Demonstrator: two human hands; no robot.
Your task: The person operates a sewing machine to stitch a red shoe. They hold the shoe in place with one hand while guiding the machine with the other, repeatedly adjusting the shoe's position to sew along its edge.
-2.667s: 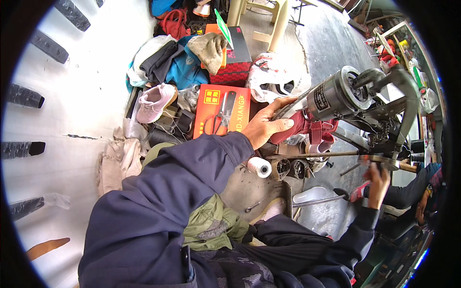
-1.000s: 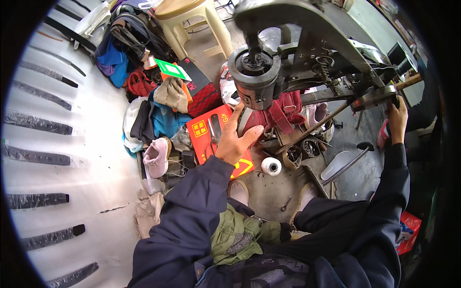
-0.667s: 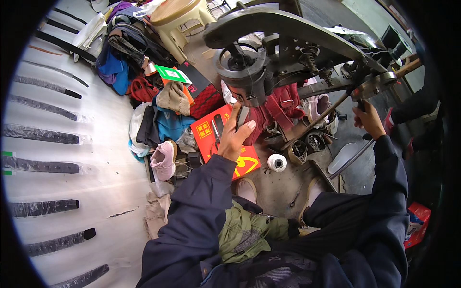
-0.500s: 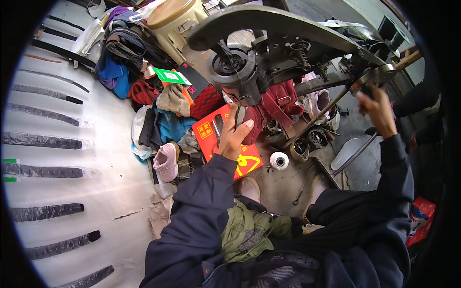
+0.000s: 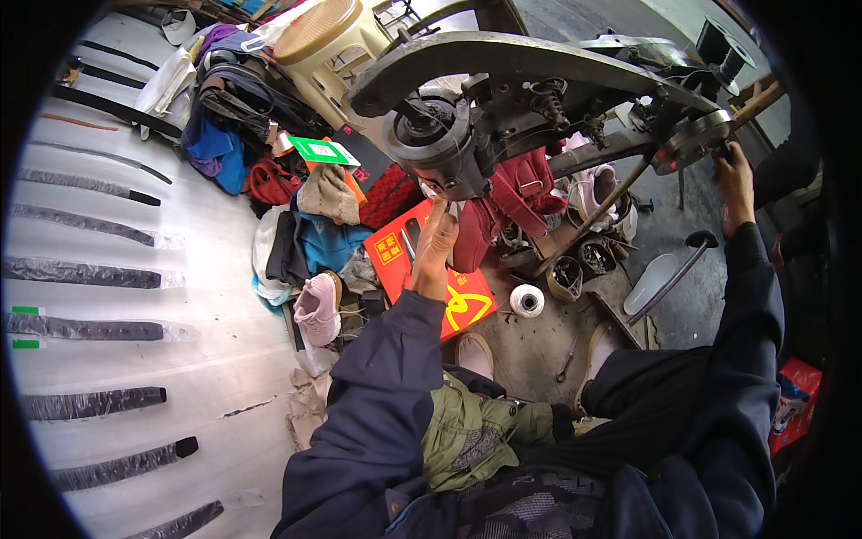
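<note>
A dark metal hand-cranked sewing machine (image 5: 530, 67) stands in front of me, its round head at the left end of the arm. Under that head hangs a dark red bag (image 5: 521, 193) with straps and a buckle. My left hand (image 5: 435, 256) is closed at the bag's left edge, just below the machine head, with part of the fingers hidden. Over at the right, my right hand (image 5: 736, 180) is wrapped round the crank handle at the rim of the machine's hand wheel (image 5: 691, 142).
A red box (image 5: 467, 301), a white thread spool (image 5: 527, 301) and tins of small parts (image 5: 566, 277) lie below the machine. Left are a pink shoe (image 5: 318, 310), piled cloth and bags, and wrapped dark straps (image 5: 99, 404) on a pale sheet. A beige stool (image 5: 319, 40) stands behind.
My right hand has moved right and slightly down around the hand wheel. My left hand has turned a little, its thumb now nearer the fingers. The whole view has shifted slightly.
</note>
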